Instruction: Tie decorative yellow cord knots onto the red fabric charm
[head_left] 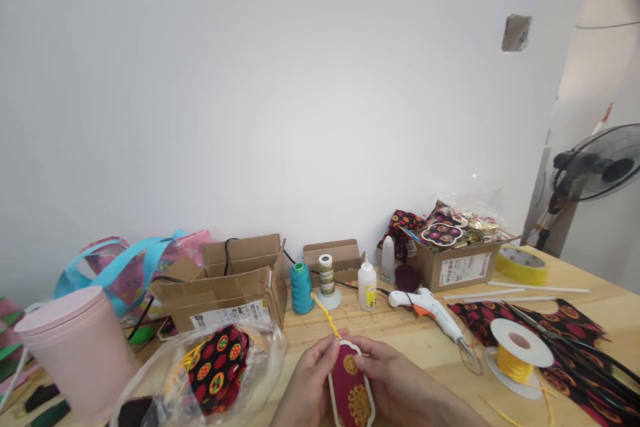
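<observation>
Both hands hold one long maroon tag (345, 390) with a gold pattern and a cream border, low in the middle of the head view. My left hand (313, 380) grips its left edge, thumb near the top where a twisted yellow cord (327, 315) comes out. On the opposite edge, my right hand (387, 373) has its thumb on the tag's face. The cord runs up and left towards a teal thread cone (302, 289). Fingers behind the tag are hidden, and its lower end nears the frame's bottom.
Behind the hands stand a ribbon spool (327, 275) and a glue bottle (367, 285). A hot glue gun (433, 313), yellow cord spool (515, 363) and black scissors (575, 350) lie right. Left are a plastic bag of patterned pieces (217, 367), cardboard box (220, 290) and pink bin (77, 353).
</observation>
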A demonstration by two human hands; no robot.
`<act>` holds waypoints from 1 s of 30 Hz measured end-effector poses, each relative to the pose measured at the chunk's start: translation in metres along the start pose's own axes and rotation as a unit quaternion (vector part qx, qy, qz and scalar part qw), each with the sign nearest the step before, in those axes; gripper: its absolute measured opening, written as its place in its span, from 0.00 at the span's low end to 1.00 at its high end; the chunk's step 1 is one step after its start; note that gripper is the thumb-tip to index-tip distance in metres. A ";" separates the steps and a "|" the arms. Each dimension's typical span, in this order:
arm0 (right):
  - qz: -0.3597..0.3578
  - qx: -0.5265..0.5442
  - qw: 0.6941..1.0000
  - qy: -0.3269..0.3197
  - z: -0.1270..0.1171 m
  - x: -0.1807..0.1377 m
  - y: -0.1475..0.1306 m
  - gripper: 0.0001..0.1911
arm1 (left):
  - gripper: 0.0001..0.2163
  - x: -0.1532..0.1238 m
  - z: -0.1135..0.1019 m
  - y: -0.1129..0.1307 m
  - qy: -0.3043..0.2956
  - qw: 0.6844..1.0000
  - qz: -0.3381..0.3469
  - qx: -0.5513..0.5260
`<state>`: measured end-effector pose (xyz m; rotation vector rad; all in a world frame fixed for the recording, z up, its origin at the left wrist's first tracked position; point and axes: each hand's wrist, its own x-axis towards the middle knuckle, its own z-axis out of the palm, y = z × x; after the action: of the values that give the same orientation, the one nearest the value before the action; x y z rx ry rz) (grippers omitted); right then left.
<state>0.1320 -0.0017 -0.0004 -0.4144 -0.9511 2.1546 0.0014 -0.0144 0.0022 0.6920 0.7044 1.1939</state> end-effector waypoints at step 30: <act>-0.293 -0.357 0.783 0.415 -0.036 -0.001 -0.048 0.23 | 0.09 0.001 -0.017 0.011 0.172 0.983 0.066 -0.003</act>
<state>0.1758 0.0376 0.0109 -1.1382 -1.1102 0.8018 -0.0184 -0.0092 0.0002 0.5374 0.9522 1.4571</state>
